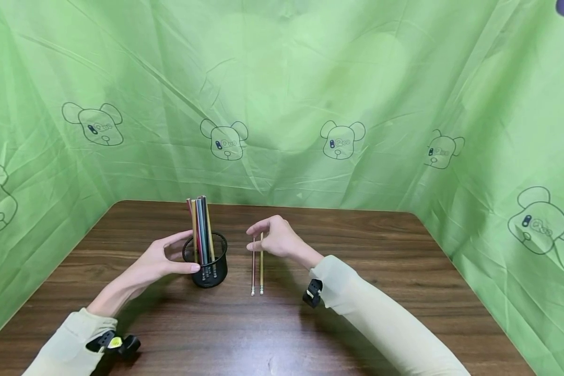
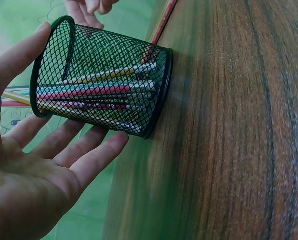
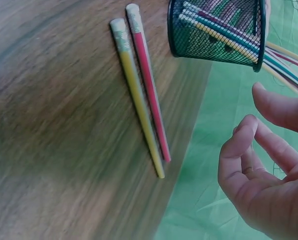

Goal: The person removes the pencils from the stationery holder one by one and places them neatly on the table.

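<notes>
A black mesh pencil cup (image 1: 218, 274) stands upright left of the table's middle, with several pencils (image 1: 201, 224) leaning in it. My left hand (image 1: 157, 261) holds the cup from its left side, thumb at the rim and fingers along the wall. To the right of the cup, a red pencil (image 3: 149, 85) and a yellow pencil (image 3: 138, 100) lie side by side on the wood, eraser ends toward me. Over their far ends hovers my right hand (image 1: 282, 240), fingers loosely bent, thumb and fingertips apart, nothing between them.
The brown wooden table (image 1: 395, 292) reaches back to a green cloth (image 1: 282, 172) printed with bear heads, which also hangs at both sides. Dark wrist devices sit on both sleeves.
</notes>
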`<action>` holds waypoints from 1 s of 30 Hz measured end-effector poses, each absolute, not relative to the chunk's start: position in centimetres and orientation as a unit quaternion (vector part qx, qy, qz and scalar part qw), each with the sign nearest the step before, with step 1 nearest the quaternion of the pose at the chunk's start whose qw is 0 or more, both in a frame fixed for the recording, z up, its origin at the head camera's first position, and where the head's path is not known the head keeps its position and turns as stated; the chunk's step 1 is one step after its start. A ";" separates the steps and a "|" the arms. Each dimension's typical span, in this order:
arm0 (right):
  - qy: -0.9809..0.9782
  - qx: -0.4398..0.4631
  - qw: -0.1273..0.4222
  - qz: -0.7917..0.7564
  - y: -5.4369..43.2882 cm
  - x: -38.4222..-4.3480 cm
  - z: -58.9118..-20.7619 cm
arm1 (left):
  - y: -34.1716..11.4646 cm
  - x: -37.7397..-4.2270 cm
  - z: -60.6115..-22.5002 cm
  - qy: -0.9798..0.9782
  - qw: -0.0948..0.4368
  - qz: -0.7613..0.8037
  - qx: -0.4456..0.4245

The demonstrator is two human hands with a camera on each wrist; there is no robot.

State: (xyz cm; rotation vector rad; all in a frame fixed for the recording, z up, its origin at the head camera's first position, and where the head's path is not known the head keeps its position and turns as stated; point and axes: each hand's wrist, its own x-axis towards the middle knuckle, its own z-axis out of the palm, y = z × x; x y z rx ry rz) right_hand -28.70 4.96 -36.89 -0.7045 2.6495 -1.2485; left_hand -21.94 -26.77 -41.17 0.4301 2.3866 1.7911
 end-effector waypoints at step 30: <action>0.831 -0.302 0.046 -0.465 0.1 -29.5 -35.8 | -26.8 -22.0 -41.6 0.781 0.062 0.602 0.152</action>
